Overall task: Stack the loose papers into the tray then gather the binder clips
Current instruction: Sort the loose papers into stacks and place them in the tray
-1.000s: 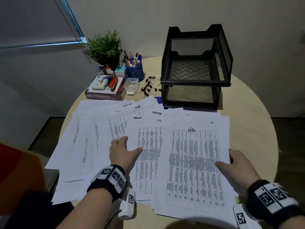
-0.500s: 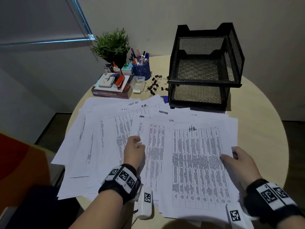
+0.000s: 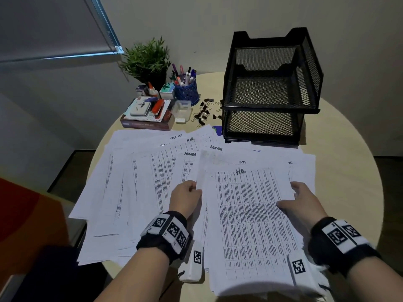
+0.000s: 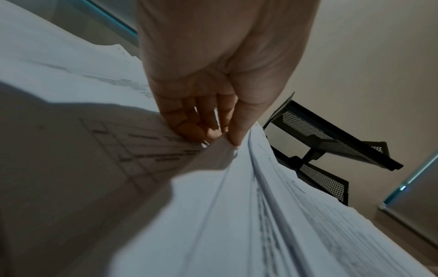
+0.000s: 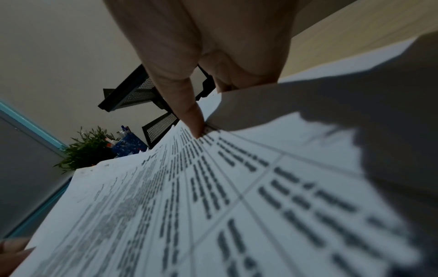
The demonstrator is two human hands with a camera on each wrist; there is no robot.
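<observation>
A bundle of printed sheets (image 3: 250, 214), its top page a table headed "HB", is held at the near middle of the round bench (image 3: 349, 171), its left edge raised off the sheets below. The left hand (image 3: 185, 198) grips that left edge: in the left wrist view the thumb lies on the upper face and the curled fingers (image 4: 189, 129) tuck under, pinching several sheets together. The right hand (image 3: 303, 203) holds the right edge, thumb pressed on the printed face and the other fingers hidden beneath the paper.

More loose papers (image 3: 135, 182) lie fanned over the bench from about 9 o'clock round to 1 o'clock of the bundle, some marked "ADMIN" and "I.T.".

At 12 o'clock, beyond the papers, stands the black mesh tray (image 3: 270, 88), two tiers, both showing bare mesh. The binder clips (image 3: 204, 112) lie scattered just beside its lower left corner, at about 11 o'clock of the bundle.

Further left of the clips sits a small clear box (image 3: 182, 110), then a book (image 3: 146, 124) carrying a stapler (image 3: 158, 106) and a pale case. Behind these are a blue pen cup (image 3: 187, 91) and a potted plant (image 3: 146, 59).
</observation>
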